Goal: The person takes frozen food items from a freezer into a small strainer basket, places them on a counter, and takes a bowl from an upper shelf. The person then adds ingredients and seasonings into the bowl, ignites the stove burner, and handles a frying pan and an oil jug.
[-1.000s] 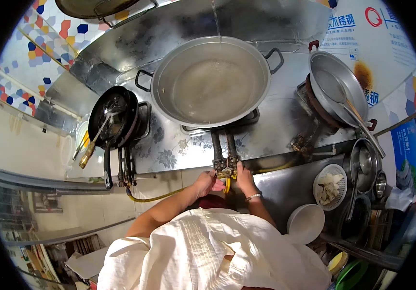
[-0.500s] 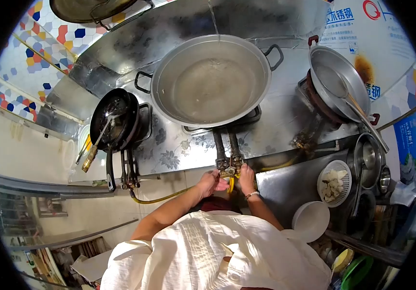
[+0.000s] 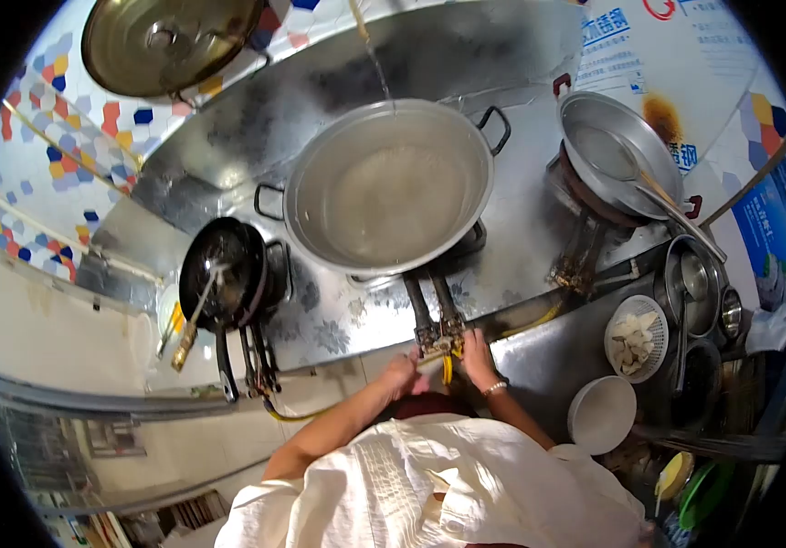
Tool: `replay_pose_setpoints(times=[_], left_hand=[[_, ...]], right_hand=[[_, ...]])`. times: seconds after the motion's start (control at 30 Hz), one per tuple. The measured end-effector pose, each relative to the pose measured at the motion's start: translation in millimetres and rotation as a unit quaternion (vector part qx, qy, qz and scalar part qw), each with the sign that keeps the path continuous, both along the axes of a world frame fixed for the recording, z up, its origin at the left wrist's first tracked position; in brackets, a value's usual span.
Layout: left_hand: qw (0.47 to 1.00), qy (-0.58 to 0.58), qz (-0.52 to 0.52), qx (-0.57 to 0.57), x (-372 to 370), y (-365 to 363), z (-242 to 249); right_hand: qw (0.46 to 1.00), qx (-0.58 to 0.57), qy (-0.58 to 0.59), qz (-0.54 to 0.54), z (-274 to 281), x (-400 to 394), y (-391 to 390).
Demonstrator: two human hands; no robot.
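A wide metal pan [image 3: 388, 251] with cloudy liquid sits on the middle burner. Below it, two burner pipes run down to a brass burner valve [image 3: 438, 340] with a yellow hose [image 3: 448, 370]. My right hand [image 3: 479, 361] is at the right side of the valve, fingers closed against it. On the left of the valve is my left hand [image 3: 401, 374], close to the yellow hose; its fingers are blurred, and any hold is unclear.
A black wok [image 3: 196, 265] with a spatula stands at left. At right are a tilted metal pan [image 3: 667, 169] with a ladle, a white basket [image 3: 656, 361] of pale pieces, and a white bowl [image 3: 602, 416]. A large lid [image 3: 169, 41] hangs at upper left.
The view has shifted, showing more of the lid. My left hand has drawn slightly down and away from the valve, its fingers less spread. My right hand stays at the valve.
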State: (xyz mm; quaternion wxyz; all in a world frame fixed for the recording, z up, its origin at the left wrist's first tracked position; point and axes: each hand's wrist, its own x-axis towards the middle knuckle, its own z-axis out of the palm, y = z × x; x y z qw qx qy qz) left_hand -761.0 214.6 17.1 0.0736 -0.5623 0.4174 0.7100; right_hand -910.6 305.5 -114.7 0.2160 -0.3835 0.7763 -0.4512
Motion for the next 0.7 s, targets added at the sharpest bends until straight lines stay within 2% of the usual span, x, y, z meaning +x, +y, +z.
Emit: replay_pose_setpoints(times=[0.03,0.07,0.1,0.17,0.2,0.23,0.27,0.3,0.33,0.37,0.4,0.43,0.5,0.53,0.57,0.63,0.67,0.7], left_hand=[[0.994,0.017,-0.108,-0.007,5.5,-6.7,21.0],[0.994,0.022,-0.104,0.021,0.6,-6.6,56.5],[0.986,0.091,-0.134,0.022,-6.5,-13.6,106.0],[0.922,0.257,-0.244,-0.157,-28.0,-47.1,201.5],[0.862,0.279,-0.281,-0.316,-41.5,-74.9,243.7],[0.840,0.301,-0.240,-0.382,-61.6,-92.7,295.0],[0.712,0.287,-0.268,-0.583,-86.0,-128.0,324.1],[0.600,0.280,-0.269,-0.700,-116.0,-163.5,353.8],[0.559,0.236,-0.247,-0.756,-144.1,-178.3,389.6],[0.352,0.203,-0.223,-0.886,-181.4,-227.9,408.7],[0.261,0.196,-0.256,-0.910,-215.7,-282.1,435.3],[0.272,0.161,-0.202,-0.927,-246.5,-324.3,450.6],[0.325,-0.043,-0.173,-0.929,-282.5,-383.5,475.6],[0.343,-0.075,-0.155,-0.923,-292.2,-404.3,479.8],[0.363,-0.106,-0.140,-0.915,-300.3,-421.6,484.0],[0.346,-0.142,-0.161,-0.914,-308.3,-455.1,486.8],[0.337,-0.125,-0.183,-0.915,-307.3,-462.4,485.0],[0.328,-0.106,-0.211,-0.915,-303.6,-458.8,486.7]], right_hand=[[1.000,-0.016,0.003,0.007,-5.7,-1.8,0.4],[1.000,-0.020,-0.007,0.011,-2.1,-3.6,1.5],[0.999,-0.028,-0.018,0.014,4.3,-3.8,2.6],[0.986,0.101,-0.136,-0.012,46.5,-6.1,2.0],[0.995,0.060,-0.083,0.012,47.3,-7.2,3.6],[0.999,0.024,-0.027,0.035,40.7,-6.3,7.2],[0.998,0.017,-0.048,0.021,32.6,-4.5,5.8],[0.998,0.012,-0.068,0.007,24.6,-4.9,4.6],[0.997,0.046,-0.041,0.035,17.3,-7.3,6.2],[0.994,0.083,-0.015,0.062,15.0,-7.8,7.8],[0.998,0.036,0.027,0.034,15.4,-5.5,8.9],[0.998,0.047,0.017,0.034,52.5,-6.2,9.9],[0.998,0.038,-0.029,0.033,22.0,-3.5,8.9],[0.992,0.084,0.067,0.073,22.3,-6.3,9.0],[0.992,0.088,0.066,0.059,27.6,-7.0,6.6],[0.998,0.021,0.042,0.035,34.8,-0.5,11.5],[0.981,0.042,0.176,0.076,26.5,-0.1,14.8],[0.996,0.023,0.065,0.057,29.3,2.1,15.9]])
